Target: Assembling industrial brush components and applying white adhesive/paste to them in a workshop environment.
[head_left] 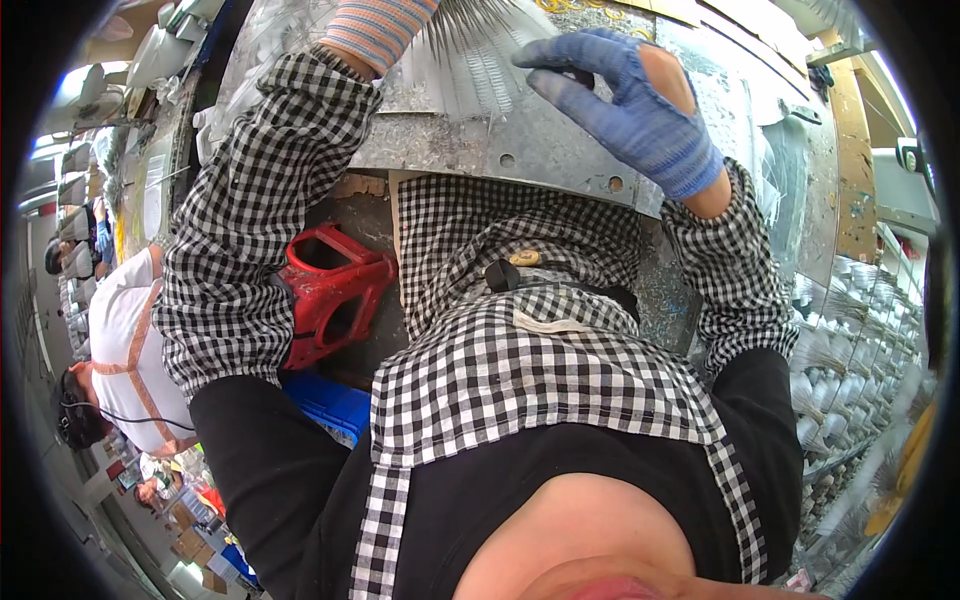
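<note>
My left hand (pixel 380 28), in an orange and grey striped knit glove, reaches to the top edge; its fingers are hidden beyond the picture. Beside it a fan of thin, pointed grey bristle-like strands (pixel 465 50) spreads over the metal-topped table (pixel 430 140). Some of the strands look clear and ridged. My right hand (pixel 630 105), in a blue knit glove with a hole on its back, hovers right of the strands. Its thumb and forefinger are stretched out and apart, with a dark patch between them, and I see nothing held there.
A red plastic stool (pixel 335 280) and a blue crate (pixel 330 405) stand left of my lap. Yellow bands (pixel 585 8) lie at the table's far side. Racks of white pieces with bristles (pixel 850 360) line the right. A person in a white top (pixel 125 350) is at the left.
</note>
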`<state>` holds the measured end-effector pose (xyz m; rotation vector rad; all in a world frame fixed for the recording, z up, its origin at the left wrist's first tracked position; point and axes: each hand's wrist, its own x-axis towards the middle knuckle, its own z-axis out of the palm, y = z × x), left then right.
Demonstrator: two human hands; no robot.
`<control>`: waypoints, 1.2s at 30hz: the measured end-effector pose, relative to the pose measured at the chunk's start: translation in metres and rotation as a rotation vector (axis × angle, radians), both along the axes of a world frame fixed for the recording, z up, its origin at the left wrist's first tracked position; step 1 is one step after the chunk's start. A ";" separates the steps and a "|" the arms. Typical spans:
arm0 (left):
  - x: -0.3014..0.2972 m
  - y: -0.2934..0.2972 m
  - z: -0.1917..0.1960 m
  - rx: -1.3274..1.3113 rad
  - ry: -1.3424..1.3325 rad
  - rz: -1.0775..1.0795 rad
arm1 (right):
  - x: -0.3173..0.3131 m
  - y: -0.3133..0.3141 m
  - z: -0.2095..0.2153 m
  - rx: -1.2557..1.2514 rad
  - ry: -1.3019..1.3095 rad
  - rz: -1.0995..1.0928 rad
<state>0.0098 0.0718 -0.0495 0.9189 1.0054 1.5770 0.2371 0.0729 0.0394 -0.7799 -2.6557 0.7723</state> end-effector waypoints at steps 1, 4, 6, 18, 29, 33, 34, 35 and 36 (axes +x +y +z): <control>-0.001 0.000 0.000 0.001 0.002 0.003 | -0.004 0.002 -0.001 0.001 0.002 0.003; 0.002 0.004 -0.002 -0.012 0.075 0.028 | -0.009 0.004 -0.005 0.057 0.022 0.063; 0.005 0.008 -0.001 -0.030 0.220 0.031 | -0.010 0.003 -0.010 0.070 0.024 0.095; 0.023 0.028 0.003 0.138 0.165 0.071 | 0.007 0.015 -0.005 0.168 -0.052 0.020; -0.033 0.005 -0.049 -0.081 -0.530 -0.066 | -0.024 0.085 -0.002 0.241 0.052 0.126; -0.028 0.005 -0.019 0.049 -0.066 0.083 | -0.064 0.186 0.009 0.762 -0.070 0.152; -0.034 0.001 -0.013 0.065 -0.066 0.088 | -0.080 0.207 0.008 0.952 -0.173 0.113; -0.039 0.003 -0.009 0.050 -0.094 0.043 | -0.088 0.224 0.013 1.148 -0.294 0.060; -0.042 0.007 -0.006 0.054 -0.100 0.033 | -0.095 0.240 0.017 1.151 -0.306 0.054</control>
